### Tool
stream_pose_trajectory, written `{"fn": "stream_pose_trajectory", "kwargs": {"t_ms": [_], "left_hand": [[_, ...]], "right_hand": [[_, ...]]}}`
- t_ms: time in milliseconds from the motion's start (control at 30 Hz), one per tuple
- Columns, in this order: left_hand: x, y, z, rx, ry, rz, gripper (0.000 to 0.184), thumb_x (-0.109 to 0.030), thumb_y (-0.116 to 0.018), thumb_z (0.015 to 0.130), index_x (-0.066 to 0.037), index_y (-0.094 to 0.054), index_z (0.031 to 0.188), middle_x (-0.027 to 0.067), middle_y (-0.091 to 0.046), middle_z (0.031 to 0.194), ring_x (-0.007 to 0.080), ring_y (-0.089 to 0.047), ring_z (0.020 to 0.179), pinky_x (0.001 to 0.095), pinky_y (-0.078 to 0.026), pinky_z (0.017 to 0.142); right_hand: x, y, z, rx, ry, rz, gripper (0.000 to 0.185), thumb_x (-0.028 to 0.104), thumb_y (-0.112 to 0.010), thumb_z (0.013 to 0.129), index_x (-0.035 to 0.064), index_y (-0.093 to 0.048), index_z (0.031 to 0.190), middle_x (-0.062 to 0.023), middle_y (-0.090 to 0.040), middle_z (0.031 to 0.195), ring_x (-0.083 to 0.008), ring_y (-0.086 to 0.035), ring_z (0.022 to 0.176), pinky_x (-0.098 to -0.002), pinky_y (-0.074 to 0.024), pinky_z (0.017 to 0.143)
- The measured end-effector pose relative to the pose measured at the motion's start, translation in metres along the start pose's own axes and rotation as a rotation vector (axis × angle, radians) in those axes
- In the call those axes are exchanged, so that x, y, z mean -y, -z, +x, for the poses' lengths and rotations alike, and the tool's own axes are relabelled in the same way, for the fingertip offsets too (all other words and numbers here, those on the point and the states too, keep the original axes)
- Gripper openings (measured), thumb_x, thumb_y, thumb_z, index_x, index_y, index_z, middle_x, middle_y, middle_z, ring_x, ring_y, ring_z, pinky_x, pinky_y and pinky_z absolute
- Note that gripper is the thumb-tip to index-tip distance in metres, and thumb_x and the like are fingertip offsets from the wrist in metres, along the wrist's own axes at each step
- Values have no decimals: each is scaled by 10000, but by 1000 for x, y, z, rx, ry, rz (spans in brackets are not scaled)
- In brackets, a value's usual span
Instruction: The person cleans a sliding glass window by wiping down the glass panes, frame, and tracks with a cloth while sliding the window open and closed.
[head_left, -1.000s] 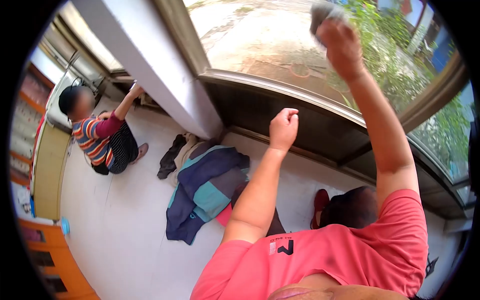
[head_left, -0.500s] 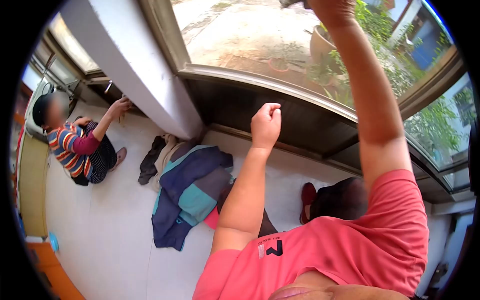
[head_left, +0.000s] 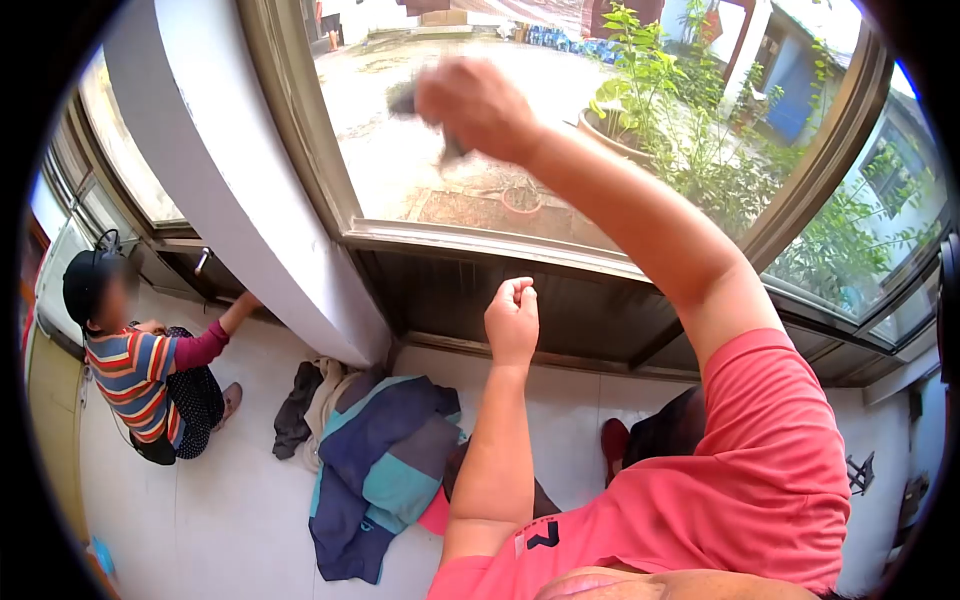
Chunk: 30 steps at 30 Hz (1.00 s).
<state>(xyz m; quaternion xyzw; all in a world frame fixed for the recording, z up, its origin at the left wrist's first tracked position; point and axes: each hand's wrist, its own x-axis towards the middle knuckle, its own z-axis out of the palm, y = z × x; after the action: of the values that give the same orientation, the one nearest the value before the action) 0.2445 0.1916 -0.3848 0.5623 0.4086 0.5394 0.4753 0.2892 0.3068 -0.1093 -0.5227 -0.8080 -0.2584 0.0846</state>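
The right hand (head_left: pixel 478 108) is raised before the window (head_left: pixel 480 195), fingers closed around a dark rag (head_left: pixel 404 102); both are blurred, and I can't tell whether the rag touches the glass. Lower down, the left hand (head_left: pixel 512 318) hangs in front of the dark panel (head_left: pixel 440 290) under the window, its fingers curled in. Left of that arm, a heap of clothes (head_left: pixel 385 470) lies on the floor (head_left: pixel 240 540). Farther left, another person (head_left: pixel 140 385) crouches, one arm reaching behind the white pillar (head_left: pixel 250 200).
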Motion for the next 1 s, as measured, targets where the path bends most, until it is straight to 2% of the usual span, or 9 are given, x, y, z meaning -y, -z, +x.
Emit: {"fn": "stream_pose_trajectory", "kwargs": {"t_ms": [100, 133, 400, 567, 667, 733, 800, 900, 1000], "left_hand": [[2, -1, 1, -2, 2, -16, 135, -112, -632, 917, -18, -684, 998, 71, -686, 782, 137, -630, 686, 291, -522, 678], [2, 0, 2, -5, -1, -15, 135, -112, -632, 917, -18, -684, 998, 71, -686, 782, 137, -630, 686, 291, -522, 678], [-3, -1, 5, 10, 49, -53, 150, -120, -617, 924, -16, -680, 1011, 81, -692, 794, 154, -633, 687, 300, -519, 680], [-13, 1, 4, 32, 96, -11, 160, -130, -606, 927, -16, -678, 1014, 87, -700, 809, 167, -643, 697, 306, -523, 696], [-8, 2, 6, 18, 94, -19, 153, -127, -615, 922, -19, -679, 1008, 95, -704, 814, 178, -652, 705, 309, -527, 701], [-7, 2, 6, 6, 12, -22, 128, -101, -615, 931, -14, -661, 1013, 13, -638, 769, 72, -538, 650, 245, -476, 627], [-4, 1, 6, 15, 56, -25, 123, -95, -615, 934, -14, -662, 1015, 13, -638, 770, 73, -539, 659, 247, -480, 637], [-3, 1, 5, 13, 31, -21, 115, -94, -614, 938, -15, -662, 1007, 8, -635, 765, 71, -546, 671, 247, -486, 648], [0, 2, 6, 7, 45, -25, 132, -100, -620, 908, -19, -677, 995, 101, -702, 811, 175, -661, 714, 311, -533, 708]], "right_hand": [[-22, 44, 25, -1114, 175, -27, 189, 119, -655, 729, 111, -605, 911, -82, -558, 1013, -307, -512, 961, -416, -439, 838], [-23, 46, 33, -1170, 164, -36, 210, 155, -654, 744, 120, -608, 945, -68, -556, 1024, -290, -513, 965, -413, -448, 842], [35, -107, 18, -579, 401, -209, 152, 200, -673, 792, 227, -640, 938, -3, -520, 1082, -238, -490, 1093, -398, -470, 976], [62, -143, -14, -57, 823, -146, 106, 222, -655, 767, 228, -630, 869, -1, -529, 1079, -220, -527, 1069, -360, -516, 867], [59, -126, 25, -307, 675, -71, 134, 190, -642, 796, 222, -630, 926, 17, -533, 1070, -210, -527, 1066, -326, -524, 847], [49, -91, 65, -517, 508, -164, 200, 153, -644, 813, 227, -628, 998, 28, -533, 1066, -202, -526, 1072, -317, -524, 880], [39, -48, 88, -774, 366, -135, 231, 139, -653, 820, 235, -631, 1029, 35, -545, 1075, -191, -520, 1094, -339, -508, 943], [41, -7, 108, -1156, 340, 60, 250, 159, -630, 765, 117, -613, 1011, -79, -522, 1162, -288, -505, 1033, -411, -452, 908], [58, -53, 119, -870, 359, 64, 340, 151, -618, 799, 118, -615, 1137, -97, -526, 1242, -319, -503, 1114, -446, -436, 960]]}}
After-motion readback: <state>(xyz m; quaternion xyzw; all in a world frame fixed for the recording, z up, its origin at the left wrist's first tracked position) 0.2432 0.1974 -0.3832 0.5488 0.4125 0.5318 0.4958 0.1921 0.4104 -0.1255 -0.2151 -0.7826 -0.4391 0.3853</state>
